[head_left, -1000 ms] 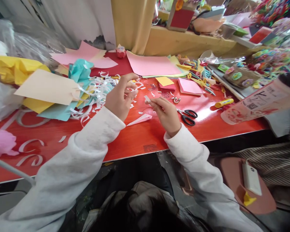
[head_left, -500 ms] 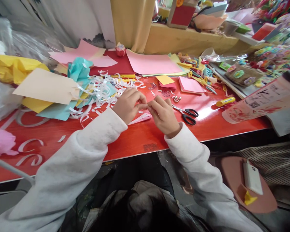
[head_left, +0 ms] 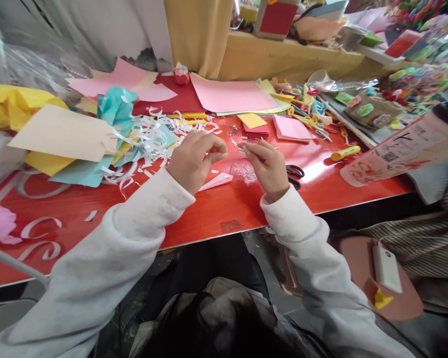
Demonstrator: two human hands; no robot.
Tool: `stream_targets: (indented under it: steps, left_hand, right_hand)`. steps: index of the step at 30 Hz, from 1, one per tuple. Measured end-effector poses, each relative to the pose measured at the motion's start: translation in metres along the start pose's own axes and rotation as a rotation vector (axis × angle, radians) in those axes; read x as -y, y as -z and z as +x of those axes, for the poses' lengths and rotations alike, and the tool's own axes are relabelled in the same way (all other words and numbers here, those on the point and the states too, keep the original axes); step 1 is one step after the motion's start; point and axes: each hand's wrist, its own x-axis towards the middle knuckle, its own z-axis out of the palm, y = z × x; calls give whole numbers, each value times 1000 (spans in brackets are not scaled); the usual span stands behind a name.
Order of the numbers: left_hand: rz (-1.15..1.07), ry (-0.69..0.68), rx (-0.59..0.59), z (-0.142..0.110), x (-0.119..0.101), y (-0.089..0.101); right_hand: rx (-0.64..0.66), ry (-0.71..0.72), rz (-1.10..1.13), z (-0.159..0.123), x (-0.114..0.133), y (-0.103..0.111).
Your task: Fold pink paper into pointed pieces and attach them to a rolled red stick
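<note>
Pulled right hand (head_left: 269, 168) away from left hand (head_left: 194, 161), mid-frame; pinching white scrap (head_left: 241, 149) with right, curling left loosely, can't tell if empty.

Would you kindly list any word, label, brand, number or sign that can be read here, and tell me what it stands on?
No text can be read with certainty.
Cup: a large dark mark, perhaps a letter or character; the small print near it is too blurred to read.
Square code on the cup: a pattern, no readable words.
White device on the pinkish stool: a dark mark, too small to read.
</note>
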Motion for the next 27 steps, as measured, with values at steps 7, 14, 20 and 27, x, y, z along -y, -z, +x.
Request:
stream_targets:
  steps: [7, 14, 20, 27]
  left_hand:
    - [-323, 288, 157, 0, 11, -7]
    - [-441, 386, 122, 0, 14, -8]
    - [-421, 383, 159, 1, 13, -9]
    - [-379, 355, 188, -3, 10, -13]
  right_hand:
    - [153, 30, -175, -5, -3, -9]
    - [71, -40, -99, -6, -8, -14]
    - [257, -218, 513, -2, 13, -7]
    - [231, -214, 542, -4, 21, -10]
